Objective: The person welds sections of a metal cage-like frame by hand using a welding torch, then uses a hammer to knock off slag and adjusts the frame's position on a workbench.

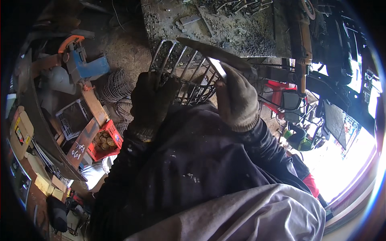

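Observation:
A rack of bent metal rods [189, 66] stands in front of my body. My left hand [155, 98], in a dark work glove, is closed around its left lower part. A pale, dirty glove covers my right hand [240, 98], which is closed at the rack's right side. From that grip a flat metal bar [218, 69] with a bright face sticks up. Behind it a long dark flat strip [209, 50] slants across the rack's top; I cannot tell whether the two are joined. The fingertips of both hands are partly hidden.
Beyond the rack lies a grimy metal worktable [249, 38] with loose metal pieces. At left are wire coils [116, 86], a blue metal block [91, 68], a red basket [114, 134] of round parts and a white crate [72, 116]. Red equipment [277, 94] and cables stand at right.

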{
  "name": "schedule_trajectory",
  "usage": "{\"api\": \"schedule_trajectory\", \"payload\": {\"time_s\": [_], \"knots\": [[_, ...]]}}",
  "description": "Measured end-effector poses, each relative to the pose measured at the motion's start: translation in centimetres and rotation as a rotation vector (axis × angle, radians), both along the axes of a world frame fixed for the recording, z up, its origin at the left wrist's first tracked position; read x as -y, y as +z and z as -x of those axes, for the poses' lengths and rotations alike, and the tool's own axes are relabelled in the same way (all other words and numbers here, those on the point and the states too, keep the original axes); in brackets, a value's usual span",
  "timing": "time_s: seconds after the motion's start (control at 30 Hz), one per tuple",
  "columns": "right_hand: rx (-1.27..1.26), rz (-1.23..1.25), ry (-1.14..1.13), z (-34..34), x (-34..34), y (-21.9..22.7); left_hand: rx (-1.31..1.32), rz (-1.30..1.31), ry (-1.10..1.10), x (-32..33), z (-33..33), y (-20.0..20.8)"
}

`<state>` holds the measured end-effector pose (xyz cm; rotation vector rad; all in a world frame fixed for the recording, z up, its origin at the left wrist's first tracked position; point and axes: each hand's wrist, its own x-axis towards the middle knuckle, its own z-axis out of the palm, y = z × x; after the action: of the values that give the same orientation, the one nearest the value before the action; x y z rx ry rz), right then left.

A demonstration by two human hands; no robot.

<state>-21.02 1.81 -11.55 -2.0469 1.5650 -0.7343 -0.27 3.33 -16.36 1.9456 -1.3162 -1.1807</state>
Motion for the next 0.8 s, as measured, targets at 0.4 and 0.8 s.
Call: {"api": "schedule_trajectory", "payload": {"time_s": [0.4, 0.8], "knots": [[-0.085, -0.101, 0.036, 0.3, 0.0, 0.1, -0.186, -0.140, 0.110, 0.3, -0.1, 0.6], [0.039, -0.101, -0.029, 0.7, 0.0, 0.6, 0.167, 0.258, -0.255, -0.9, -0.9, -1.8]]}}
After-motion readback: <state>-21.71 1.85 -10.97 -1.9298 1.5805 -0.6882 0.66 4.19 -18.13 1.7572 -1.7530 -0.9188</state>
